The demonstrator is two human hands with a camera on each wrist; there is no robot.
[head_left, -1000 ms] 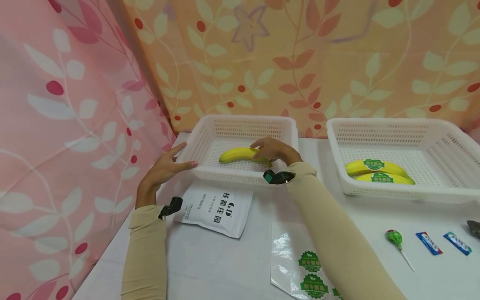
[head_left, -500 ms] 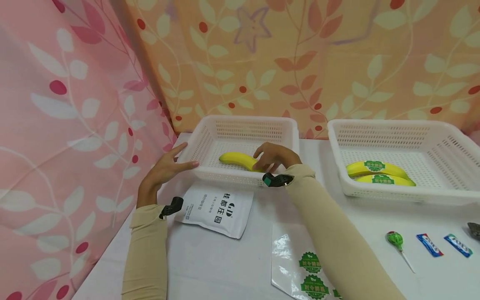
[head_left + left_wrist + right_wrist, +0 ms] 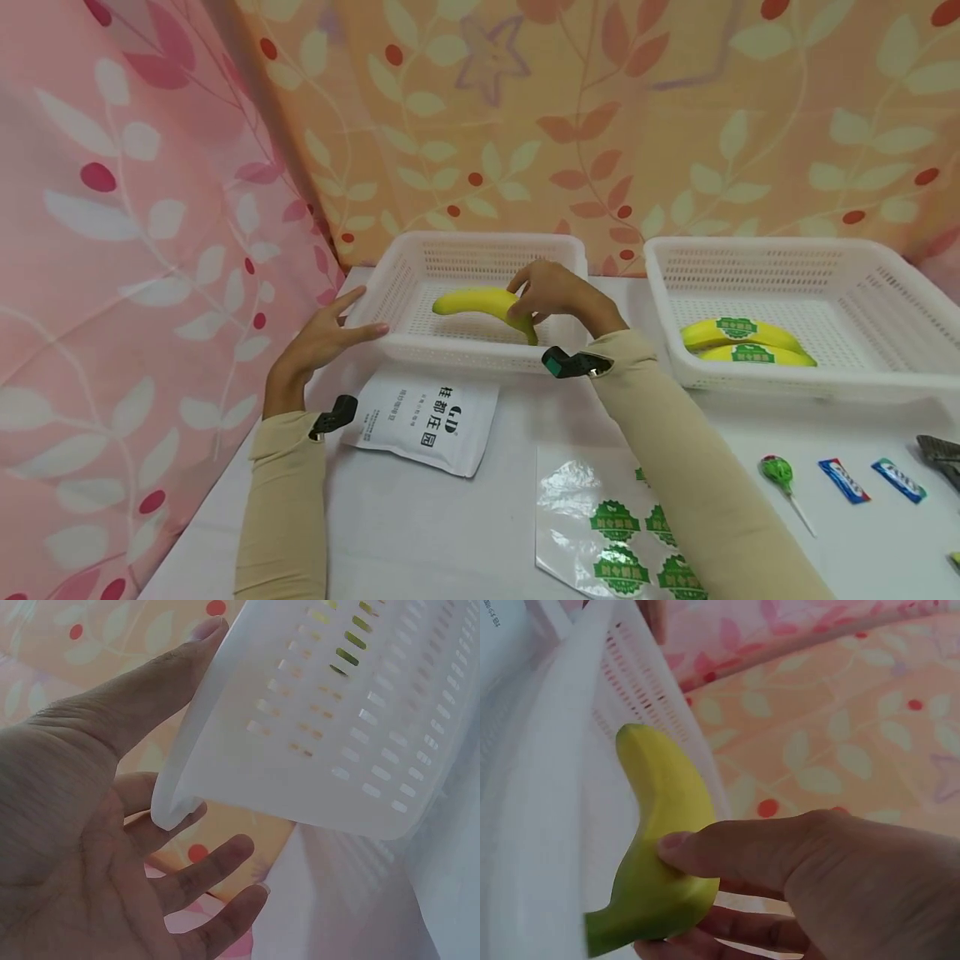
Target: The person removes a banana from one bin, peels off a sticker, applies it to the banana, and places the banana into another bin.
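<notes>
A yellow banana (image 3: 480,303) is in the left white plastic basket (image 3: 465,353). My right hand (image 3: 558,292) holds it near its stem end, thumb on one side and fingers on the other, as the right wrist view shows. The banana's free end (image 3: 652,750) is tilted up inside the basket. My left hand (image 3: 318,337) touches the basket's left front corner with thumb and fingers spread. In the left wrist view its thumb (image 3: 150,694) lies along the rim, and the lower fingers (image 3: 225,911) stand loose outside the wall.
A second white basket (image 3: 810,383) at the right holds two bananas (image 3: 742,333) with green stickers. In front lie a white pouch (image 3: 427,421), a sticker sheet (image 3: 562,533), a lollipop (image 3: 778,473), two small wrapped sweets (image 3: 845,481) and a dark object (image 3: 941,454). Patterned cloth hangs behind.
My right hand reached down onto the banana's stem end, took hold of it and raised it slightly. The left hand stays at the basket's corner.
</notes>
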